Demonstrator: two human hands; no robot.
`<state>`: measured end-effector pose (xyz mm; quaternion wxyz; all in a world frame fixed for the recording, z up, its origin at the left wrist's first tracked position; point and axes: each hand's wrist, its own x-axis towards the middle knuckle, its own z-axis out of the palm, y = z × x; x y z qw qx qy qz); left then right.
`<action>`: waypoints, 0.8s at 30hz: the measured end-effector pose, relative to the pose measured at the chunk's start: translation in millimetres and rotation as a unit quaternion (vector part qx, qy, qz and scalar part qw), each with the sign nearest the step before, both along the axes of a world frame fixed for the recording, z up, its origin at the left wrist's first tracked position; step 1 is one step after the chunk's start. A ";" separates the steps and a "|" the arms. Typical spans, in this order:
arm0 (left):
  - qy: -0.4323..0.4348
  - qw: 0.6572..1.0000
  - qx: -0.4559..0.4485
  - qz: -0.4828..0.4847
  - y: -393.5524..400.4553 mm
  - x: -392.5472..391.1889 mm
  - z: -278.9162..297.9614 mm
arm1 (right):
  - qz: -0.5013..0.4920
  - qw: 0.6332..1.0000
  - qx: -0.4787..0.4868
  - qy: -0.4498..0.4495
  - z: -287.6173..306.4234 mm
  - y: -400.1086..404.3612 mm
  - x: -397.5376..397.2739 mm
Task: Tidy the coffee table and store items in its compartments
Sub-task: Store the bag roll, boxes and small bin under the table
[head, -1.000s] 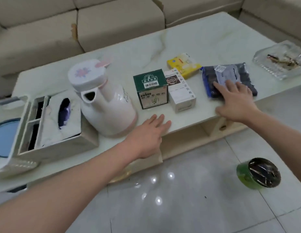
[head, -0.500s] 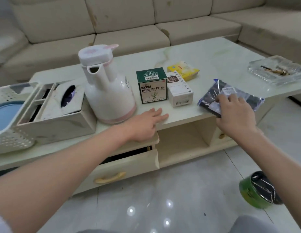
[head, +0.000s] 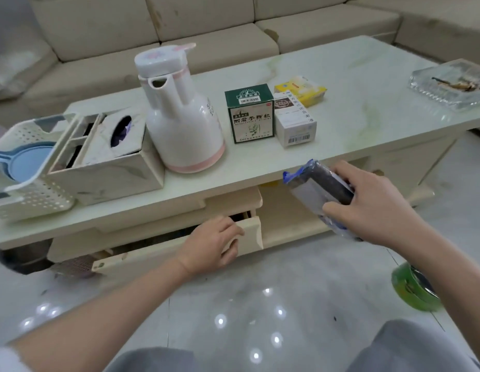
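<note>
Here a pale marble worktop (head: 367, 84) stands before a beige sofa (head: 206, 28) on a glossy tiled floor (head: 233, 304), carrying a white jug (head: 180, 124), three small boxes, a glass ashtray (head: 448, 84) and a tissue box (head: 104, 151). Below it, the left hand (head: 212, 244) curls over the front of a partly open drawer (head: 180, 245). The right hand (head: 367, 202) grips a dark packet (head: 319, 186) before the open shelf (head: 287, 210).

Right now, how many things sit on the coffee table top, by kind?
Small boxes: 3 (green, white, yellow)
Jug: 1
Tissue box: 1
Basket: 1
Glass ashtray: 1
Total: 7
</note>
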<state>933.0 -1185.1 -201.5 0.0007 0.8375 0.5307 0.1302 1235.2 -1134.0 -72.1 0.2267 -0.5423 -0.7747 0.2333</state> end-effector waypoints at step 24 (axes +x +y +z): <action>-0.157 0.870 -0.430 0.185 -20.2 -37.5 -29.2 | -0.096 0.869 -0.346 0.339 -121.2 18.9 -83.8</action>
